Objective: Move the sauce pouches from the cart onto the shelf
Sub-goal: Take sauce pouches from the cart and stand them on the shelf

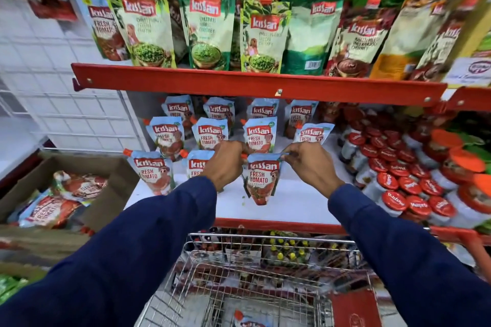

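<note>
A blue Kissan Fresh Tomato sauce pouch (261, 180) stands upright on the white shelf (297, 204), in the front row. My left hand (229, 163) pinches its top left corner by the orange cap. My right hand (309, 164) pinches its top right corner. Several matching pouches (208, 135) stand in rows behind and to the left. The wire cart (255, 281) sits below my arms, with one more pouch (245, 320) lying at its bottom.
A cardboard box (79, 188) with several tomato pouches sits left of the shelf. Red-lidded jars (398, 185) crowd the shelf's right side. Green chutney pouches (210, 26) fill the upper shelf behind a red rail (252, 84). A red panel (356, 310) hangs on the cart.
</note>
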